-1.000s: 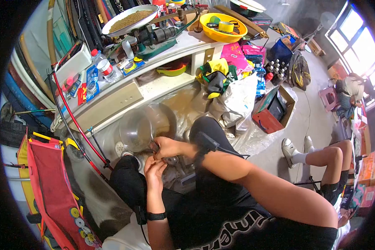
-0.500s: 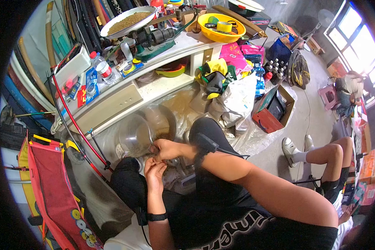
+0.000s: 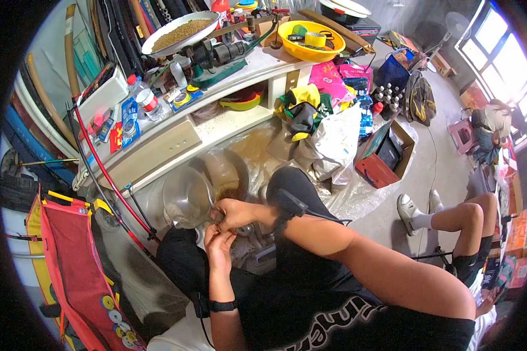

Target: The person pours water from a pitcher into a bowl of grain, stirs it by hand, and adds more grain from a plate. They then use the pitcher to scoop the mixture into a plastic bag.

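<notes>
One clear bowl (image 3: 184, 196) lies forward-left, nearer to the right hand (image 3: 235, 213) than the left hand (image 3: 219, 248). Fingers curl; what they pinch, I cannot tell.

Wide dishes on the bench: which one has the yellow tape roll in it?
The yellow basin; the yellow tape roll sits inside it. The white dish to its left holds brown, grain-like material instead.

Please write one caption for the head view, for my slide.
Left hand and right hand close together beside a clear bowl, near a cluttered bench.
</notes>
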A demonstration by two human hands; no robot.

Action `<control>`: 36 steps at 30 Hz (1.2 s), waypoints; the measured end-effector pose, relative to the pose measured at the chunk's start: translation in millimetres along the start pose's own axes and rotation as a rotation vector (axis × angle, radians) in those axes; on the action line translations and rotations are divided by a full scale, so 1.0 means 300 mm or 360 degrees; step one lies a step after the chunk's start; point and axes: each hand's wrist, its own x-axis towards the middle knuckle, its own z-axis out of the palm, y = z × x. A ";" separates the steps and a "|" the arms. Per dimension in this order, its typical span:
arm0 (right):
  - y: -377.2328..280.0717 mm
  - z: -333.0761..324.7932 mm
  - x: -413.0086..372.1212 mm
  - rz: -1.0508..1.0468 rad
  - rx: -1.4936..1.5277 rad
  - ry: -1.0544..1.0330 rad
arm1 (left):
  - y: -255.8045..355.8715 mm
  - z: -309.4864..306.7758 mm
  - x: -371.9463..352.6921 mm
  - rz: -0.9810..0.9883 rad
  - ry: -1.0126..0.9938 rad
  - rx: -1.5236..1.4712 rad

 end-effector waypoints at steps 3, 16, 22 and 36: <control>0.000 0.003 -0.002 -0.0016 -0.0019 0.0030 | 0.000 0.003 -0.002 0.0001 -0.0005 -0.0003; -0.018 -0.002 -0.007 -0.0035 -0.0272 0.0105 | -0.015 -0.016 0.003 -0.0015 0.0015 -0.0018; 0.003 0.002 0.004 0.0002 -0.0329 0.0131 | -0.002 -0.010 -0.011 -0.0031 0.0037 -0.0142; -0.017 -0.004 -0.024 -0.0257 -0.0155 0.0095 | 0.048 0.048 -0.073 -0.0055 0.0063 -0.0103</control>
